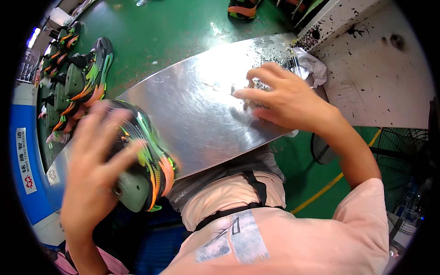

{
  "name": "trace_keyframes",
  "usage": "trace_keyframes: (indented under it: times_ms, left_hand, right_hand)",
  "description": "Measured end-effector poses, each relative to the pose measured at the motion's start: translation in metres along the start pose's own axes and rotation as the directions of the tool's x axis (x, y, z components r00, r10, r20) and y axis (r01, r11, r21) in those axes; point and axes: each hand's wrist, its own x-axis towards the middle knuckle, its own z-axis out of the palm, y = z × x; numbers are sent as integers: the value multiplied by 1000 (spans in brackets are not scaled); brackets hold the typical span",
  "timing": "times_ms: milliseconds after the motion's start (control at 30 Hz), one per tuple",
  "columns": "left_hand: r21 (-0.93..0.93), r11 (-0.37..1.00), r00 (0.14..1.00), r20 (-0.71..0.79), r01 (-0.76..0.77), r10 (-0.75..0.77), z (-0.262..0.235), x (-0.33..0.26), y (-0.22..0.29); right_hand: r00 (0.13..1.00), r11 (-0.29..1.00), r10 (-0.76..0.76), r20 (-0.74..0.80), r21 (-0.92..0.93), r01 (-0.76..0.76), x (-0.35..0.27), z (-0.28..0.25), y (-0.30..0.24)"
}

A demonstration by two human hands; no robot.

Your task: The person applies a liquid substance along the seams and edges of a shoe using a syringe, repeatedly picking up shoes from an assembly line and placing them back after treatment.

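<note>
A dark running shoe [160, 172] with neon green and orange trim lies at the left end of the metal tabletop [197, 110]. A grey-green shoe last [134, 191] fills its opening, and its heel end reaches past the near edge. Over the shoe is my left hand [94, 169], smeared by motion, with fingers spread; whether it touches the shoe I cannot tell. My right hand [286, 98] hangs over the tabletop's far right part, fingers apart and bent. Beneath them is a small dark-speckled thing [260, 86], partly hidden, whose kind I cannot make out.
Several similar shoes on lasts [89, 75] stand in a row at the left, beside a blue and white machine panel [34, 160]. Another shoe [242, 10] is at the far side. A white cloth [311, 66] lies by a stained pale cabinet [376, 68]. A black fan guard [403, 156] stands at right.
</note>
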Motion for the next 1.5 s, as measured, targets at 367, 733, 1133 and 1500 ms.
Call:
trace_keyframes:
  times_ms: [367,733,1133,1500]
  left_hand:
    - [-296,951,857,-462,91,-226,62,-20,69]
    - [-342,937,791,-552,75,-265,73,-17,92]
    - [-374,926,774,-570,57,-278,73,-23,92]
    - [-360,933,763,-595,27,-252,62,-29,100]
  right_hand:
    - [727,-55,507,463,859,-509,-75,-17,-29]
    - [828,-187,425,366,931,-315,-62,-35,-45]
    - [982,-680,-14,188,718,-147,52,-4,-90]
    - [951,-492,-97,292,817,-301,65,-6,-78]
